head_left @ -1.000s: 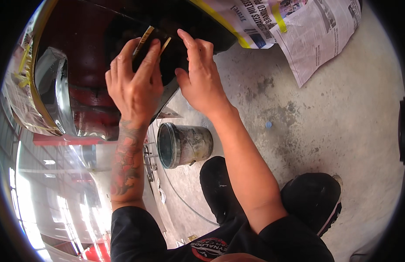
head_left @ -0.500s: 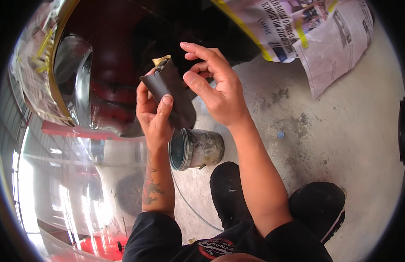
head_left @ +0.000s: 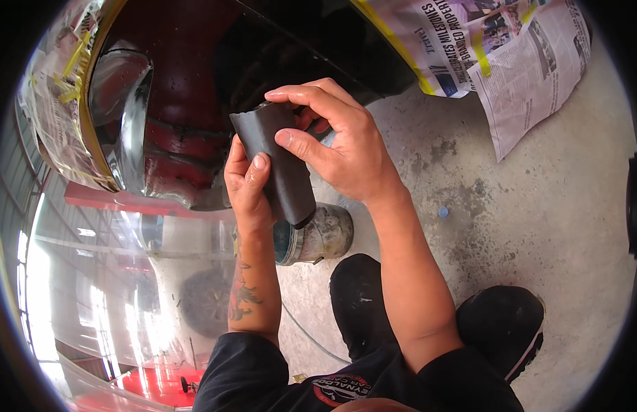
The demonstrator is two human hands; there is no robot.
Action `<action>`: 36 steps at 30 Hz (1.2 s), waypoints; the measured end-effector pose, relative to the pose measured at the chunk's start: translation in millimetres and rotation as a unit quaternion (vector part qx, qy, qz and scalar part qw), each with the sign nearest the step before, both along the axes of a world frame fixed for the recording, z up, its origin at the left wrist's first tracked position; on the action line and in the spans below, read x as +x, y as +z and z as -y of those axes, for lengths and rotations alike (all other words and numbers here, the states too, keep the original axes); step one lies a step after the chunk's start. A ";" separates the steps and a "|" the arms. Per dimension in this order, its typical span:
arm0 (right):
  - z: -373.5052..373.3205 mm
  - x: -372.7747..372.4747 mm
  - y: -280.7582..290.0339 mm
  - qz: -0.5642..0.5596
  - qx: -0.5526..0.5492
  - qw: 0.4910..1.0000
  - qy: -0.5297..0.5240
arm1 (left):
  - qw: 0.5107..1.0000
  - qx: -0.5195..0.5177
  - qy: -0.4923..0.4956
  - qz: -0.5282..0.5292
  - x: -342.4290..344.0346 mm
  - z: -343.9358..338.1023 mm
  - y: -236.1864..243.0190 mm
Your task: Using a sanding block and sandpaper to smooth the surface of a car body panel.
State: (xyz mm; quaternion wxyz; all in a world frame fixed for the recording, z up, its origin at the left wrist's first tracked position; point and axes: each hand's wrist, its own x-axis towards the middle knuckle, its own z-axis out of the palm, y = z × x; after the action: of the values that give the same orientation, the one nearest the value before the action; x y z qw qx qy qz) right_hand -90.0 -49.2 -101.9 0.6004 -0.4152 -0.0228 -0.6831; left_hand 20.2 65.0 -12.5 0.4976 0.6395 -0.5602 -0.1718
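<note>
A dark grey sheet of sandpaper (head_left: 277,161), folded round a block that is mostly hidden, is held in front of the dark car panel. My left hand (head_left: 248,180) grips it from the left, thumb pressed on its near face. On the right side, my right hand (head_left: 346,141) has its thumb against the sandpaper's face and its index finger across the top end, so it is closed on it too. The glossy dark car panel (head_left: 195,41) lies beyond both hands, apart from the sandpaper.
Below the sandpaper a stained bucket (head_left: 328,232) stands on the concrete floor (head_left: 469,226), partly covered. Newspaper masking (head_left: 531,82) with yellow tape hangs at the upper right. More taped masking (head_left: 61,103) lines the left. A thin hose (head_left: 311,336) runs near my shoes.
My right hand has moved left onto the sandpaper and closed on its upper end. The yellowish flap at the top no longer shows, and the sandpaper now lies flatter round the block.
</note>
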 end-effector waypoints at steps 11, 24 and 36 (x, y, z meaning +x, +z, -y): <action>4.3 -2.2 -6.6 -0.017 0.009 0.999 0.045 | 0.999 -0.007 0.010 0.030 -6.3 9.7 3.2; 14.2 32.7 -38.7 -0.140 0.139 0.964 -0.178 | 0.574 -0.152 0.073 0.801 -11.8 75.1 26.6; 19.6 35.1 -42.6 -0.135 0.141 0.972 -0.128 | 0.569 -0.155 0.068 0.804 -13.3 83.0 22.3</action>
State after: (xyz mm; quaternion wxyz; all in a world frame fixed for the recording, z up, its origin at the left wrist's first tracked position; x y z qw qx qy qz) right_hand -55.0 -68.8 -144.5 0.5578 -0.4139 0.2089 -0.6884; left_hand 6.9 -18.0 9.8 -0.0561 0.4632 -0.7024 0.5376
